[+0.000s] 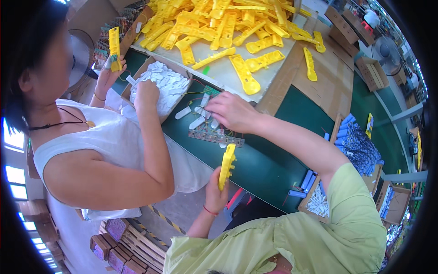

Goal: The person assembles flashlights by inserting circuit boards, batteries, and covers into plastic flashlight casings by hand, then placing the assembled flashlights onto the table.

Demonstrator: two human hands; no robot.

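Worktop (264,169) in head view: dark green, a heap of yellow casings (226,32) at its far side.
Left hand (216,194): grip clamped on one tilted yellow casing (226,166), held by the near edge.
Right hand (232,112): over small white parts (197,123) beside a slotted strip (216,138); cannot tell whether its grip holds one.
Co-worker (102,141): one hand (108,77) holds up another casing (114,43), the other hand (147,94) is at a carton (175,106) of white pieces.

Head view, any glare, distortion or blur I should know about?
Head view: the windows at the left edge nearly wash out; head view: the scene warps toward dark corners; head view: the yellow piece in the left hand reads distinctly, but the green circuit board by the right hand lacks fine detail.
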